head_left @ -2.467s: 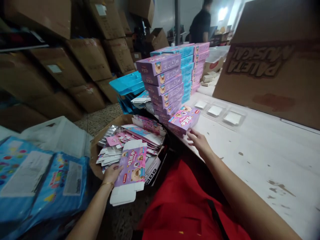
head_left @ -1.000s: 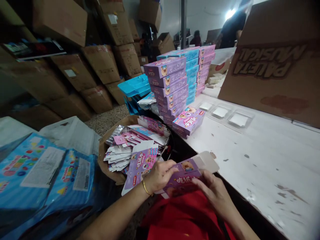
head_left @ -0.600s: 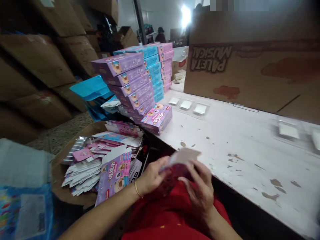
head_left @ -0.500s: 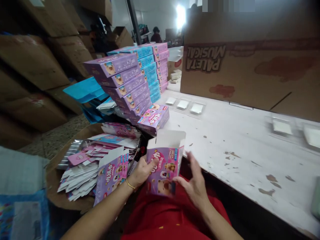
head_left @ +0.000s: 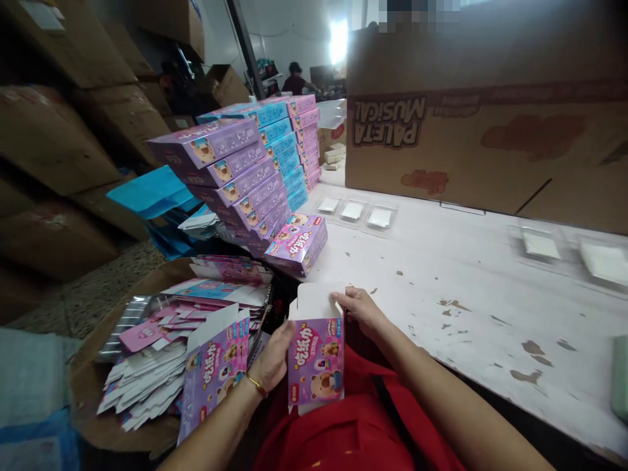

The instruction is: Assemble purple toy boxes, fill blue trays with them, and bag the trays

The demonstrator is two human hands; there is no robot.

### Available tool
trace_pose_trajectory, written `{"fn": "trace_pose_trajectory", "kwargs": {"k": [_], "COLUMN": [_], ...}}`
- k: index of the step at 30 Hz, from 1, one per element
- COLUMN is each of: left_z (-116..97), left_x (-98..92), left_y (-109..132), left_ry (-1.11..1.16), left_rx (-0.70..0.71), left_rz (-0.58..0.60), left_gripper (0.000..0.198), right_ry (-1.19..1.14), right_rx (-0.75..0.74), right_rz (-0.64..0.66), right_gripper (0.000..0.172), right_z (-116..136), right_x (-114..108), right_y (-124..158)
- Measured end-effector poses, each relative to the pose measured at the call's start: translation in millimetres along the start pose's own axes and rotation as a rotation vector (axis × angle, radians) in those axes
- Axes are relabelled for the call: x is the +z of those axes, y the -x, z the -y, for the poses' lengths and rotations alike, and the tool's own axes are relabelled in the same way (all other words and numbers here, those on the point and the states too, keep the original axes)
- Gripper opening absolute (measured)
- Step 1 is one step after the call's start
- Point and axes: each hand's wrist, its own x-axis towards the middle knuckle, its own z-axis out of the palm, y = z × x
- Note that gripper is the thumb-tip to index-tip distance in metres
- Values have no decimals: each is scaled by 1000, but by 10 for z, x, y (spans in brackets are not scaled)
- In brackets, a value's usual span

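Note:
I hold a purple carton with a bear print upright over my red lap. My left hand grips its left side, fingers wrapped round it. My right hand pinches the white top flap at the carton's upper right corner. To my left an open brown box holds several flat unfolded cartons. A finished purple box lies on the white table at the foot of a tall stack of purple boxes.
Blue and pink box stacks stand behind the purple one. A big brown carton marked PALETA MUSICAL stands on the table's far side. Clear blister trays lie before it. Brown cartons are piled at left. A person is far back.
The carton has been brought upright and squared open in my lap. My right hand has moved from its lower right side up to the top flap.

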Motion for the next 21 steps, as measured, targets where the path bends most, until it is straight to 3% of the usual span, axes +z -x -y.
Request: {"fn": "trace_pose_trajectory", "kwargs": {"k": [3,6,9,12,16,21], "left_z": [-178,-293,-345,-386,-399,-341], "left_x": [100,157,180,218,331,444], "left_y": [-64,-133,-187,-185,-96,-69], "left_ry": [69,-193,-638,-943,-999,-1066], "left_rx": [-60,-38,160,378,419,465], "left_rz": [62,88,90,36,111,115], "left_gripper": [51,48,40,37,37,34], "right_ry": [-84,-19,140,219,222,248], "right_rx": [-28,-85,-175,-225,-94,-188], "right_rz": [191,204,122,188,222,291], "right_gripper": [31,29,26,34,54,36], "right_z": [-15,-149,-244,-184,-9,-11], "right_x": [55,54,-2,-79,-179,-329], "right_y": [77,112,139,228,378,404]}}
